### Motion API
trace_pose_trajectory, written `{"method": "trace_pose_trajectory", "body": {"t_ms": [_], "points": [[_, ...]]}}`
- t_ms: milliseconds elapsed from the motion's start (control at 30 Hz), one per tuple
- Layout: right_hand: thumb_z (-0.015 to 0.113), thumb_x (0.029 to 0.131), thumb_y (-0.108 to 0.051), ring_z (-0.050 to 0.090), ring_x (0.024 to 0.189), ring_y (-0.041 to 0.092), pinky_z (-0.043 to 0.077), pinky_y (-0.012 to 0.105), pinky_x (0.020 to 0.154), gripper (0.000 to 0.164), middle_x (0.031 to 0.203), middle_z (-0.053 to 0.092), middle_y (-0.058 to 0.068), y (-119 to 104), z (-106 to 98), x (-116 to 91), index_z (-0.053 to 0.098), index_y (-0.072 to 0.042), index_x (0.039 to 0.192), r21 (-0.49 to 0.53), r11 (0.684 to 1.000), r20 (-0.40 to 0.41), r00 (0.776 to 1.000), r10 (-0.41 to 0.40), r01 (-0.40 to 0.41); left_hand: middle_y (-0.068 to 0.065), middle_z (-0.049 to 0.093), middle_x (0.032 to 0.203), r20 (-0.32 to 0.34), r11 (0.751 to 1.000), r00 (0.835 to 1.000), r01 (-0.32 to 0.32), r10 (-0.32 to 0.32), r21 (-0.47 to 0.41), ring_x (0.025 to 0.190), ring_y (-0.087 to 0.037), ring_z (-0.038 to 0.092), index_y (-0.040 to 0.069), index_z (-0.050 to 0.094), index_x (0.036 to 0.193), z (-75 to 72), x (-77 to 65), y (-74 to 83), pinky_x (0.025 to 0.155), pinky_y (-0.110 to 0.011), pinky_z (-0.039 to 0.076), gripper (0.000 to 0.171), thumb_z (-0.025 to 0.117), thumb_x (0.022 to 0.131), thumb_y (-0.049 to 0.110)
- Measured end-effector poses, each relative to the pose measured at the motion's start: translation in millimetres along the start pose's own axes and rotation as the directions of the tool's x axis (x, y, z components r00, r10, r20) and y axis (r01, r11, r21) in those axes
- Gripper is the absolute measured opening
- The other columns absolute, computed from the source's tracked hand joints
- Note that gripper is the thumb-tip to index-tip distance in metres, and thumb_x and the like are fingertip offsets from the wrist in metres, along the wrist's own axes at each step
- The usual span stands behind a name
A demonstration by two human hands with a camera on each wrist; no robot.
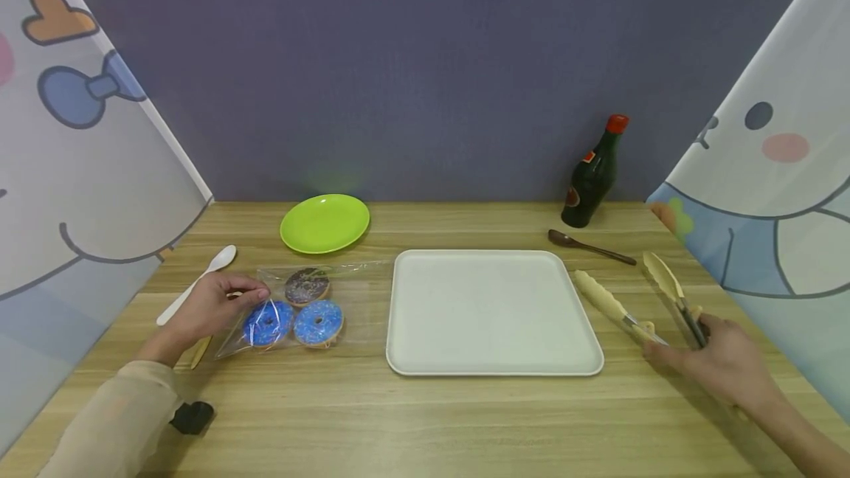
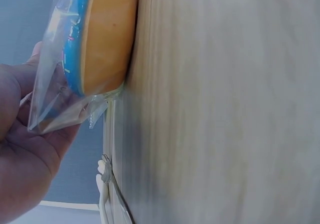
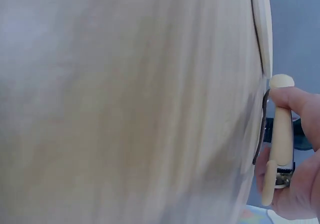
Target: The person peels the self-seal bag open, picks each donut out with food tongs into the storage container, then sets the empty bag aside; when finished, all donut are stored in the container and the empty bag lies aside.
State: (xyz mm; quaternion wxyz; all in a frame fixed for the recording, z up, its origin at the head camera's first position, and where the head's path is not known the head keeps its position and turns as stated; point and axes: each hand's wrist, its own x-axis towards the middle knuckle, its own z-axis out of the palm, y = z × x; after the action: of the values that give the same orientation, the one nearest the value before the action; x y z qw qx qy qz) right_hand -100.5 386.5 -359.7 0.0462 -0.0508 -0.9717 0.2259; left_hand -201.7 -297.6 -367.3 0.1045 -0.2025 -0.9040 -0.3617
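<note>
On the left, a clear plastic bag (image 1: 365, 301) lies flat with a chocolate donut (image 1: 307, 280) and two blue-iced donuts (image 1: 319, 310) inside. My left hand (image 1: 215, 306) pinches the bag's left edge between thumb and fingers. The left wrist view shows its film raised beside the hand, close to a blue-iced donut (image 2: 107, 39). At the right, my right hand (image 1: 727, 364) grips a pair of tongs (image 1: 600, 297) by the metal arms, their cream tips spread apart and pointing away from me. Close up, the tongs' cream grip (image 3: 283, 134) sits between thumb and fingers.
A white tray (image 1: 494, 312) occupies the middle. Behind are a green plate (image 1: 324, 223) and a dark bottle (image 1: 591, 179) with a red cap. A dark brown spoon (image 1: 591, 246) lies near the tongs. A white spoon (image 1: 192, 290) lies beside my left hand.
</note>
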Motion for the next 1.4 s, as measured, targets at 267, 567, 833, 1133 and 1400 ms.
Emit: {"method": "trace_pose_trajectory", "body": {"t_ms": [267,567,833,1133,1400], "points": [[0.08,0.072,-0.045,0.043,0.055,0.017,0.033,0.03,0.047,0.05,0.064,0.048,0.002,-24.3,4.9,3.9,0.052,-0.006,0.083,-0.031,0.996,-0.099,0.992,-0.083,0.08,-0.005,0.068,0.085,-0.002,1.0,1.0,-0.004,0.004,0.006,0.075,-0.002,0.059,0.003,0.074,0.085,-0.6,0.5,0.2,0.064,-0.016,0.05,0.005,0.069,0.085,0.001],[0.086,0.066,-0.04,0.046,0.052,0.005,0.035,0.025,0.045,0.048,0.064,0.055,-0.008,-64.1,15.9,11.3,0.063,-0.007,0.092,0.026,0.964,-0.15,0.955,-0.257,0.263,-0.006,0.068,0.086,-0.002,1.0,1.0,0.003,-0.003,0.005,0.076,-0.002,0.059,0.002,0.074,0.086,-2.9,-0.8,1.4,0.064,-0.016,0.049,0.006,0.069,0.085,0.0],[0.088,0.066,-0.031,0.049,0.056,0.003,0.041,0.023,0.046,0.066,0.069,0.056,-0.009,-95.3,36.5,14.9,0.062,0.006,0.114,0.128,0.875,-0.111,0.883,-0.455,0.467,-0.006,0.068,0.086,-0.004,1.0,1.0,0.0,0.0,0.0,0.076,-0.002,0.059,0.002,0.074,0.086,-2.3,-0.6,1.6,0.065,-0.016,0.05,0.006,0.069,0.086,0.001],[0.087,0.068,-0.023,0.05,0.057,0.004,0.044,0.019,0.048,0.056,0.072,0.054,-0.01,-128.0,58.8,27.2,0.065,0.006,0.111,0.197,0.724,-0.086,0.747,-0.659,0.661,-0.007,0.068,0.087,0.007,1.0,1.0,0.006,-0.006,0.001,0.076,-0.003,0.06,0.002,0.074,0.087,-0.7,0.2,1.2,0.063,-0.019,0.051,0.006,0.068,0.086,0.002],[0.083,0.074,-0.018,0.053,0.062,0.004,0.046,0.017,0.052,0.053,0.084,0.06,-0.001,-155.1,77.0,37.7,0.063,0.008,0.115,0.268,0.612,-0.027,0.641,-0.767,0.744,-0.008,0.068,0.087,0.008,1.0,1.0,0.011,-0.011,-0.013,0.076,-0.003,0.06,0.001,0.074,0.088,0.0,-0.1,0.8,0.064,-0.018,0.051,0.006,0.068,0.087,0.001]]}}
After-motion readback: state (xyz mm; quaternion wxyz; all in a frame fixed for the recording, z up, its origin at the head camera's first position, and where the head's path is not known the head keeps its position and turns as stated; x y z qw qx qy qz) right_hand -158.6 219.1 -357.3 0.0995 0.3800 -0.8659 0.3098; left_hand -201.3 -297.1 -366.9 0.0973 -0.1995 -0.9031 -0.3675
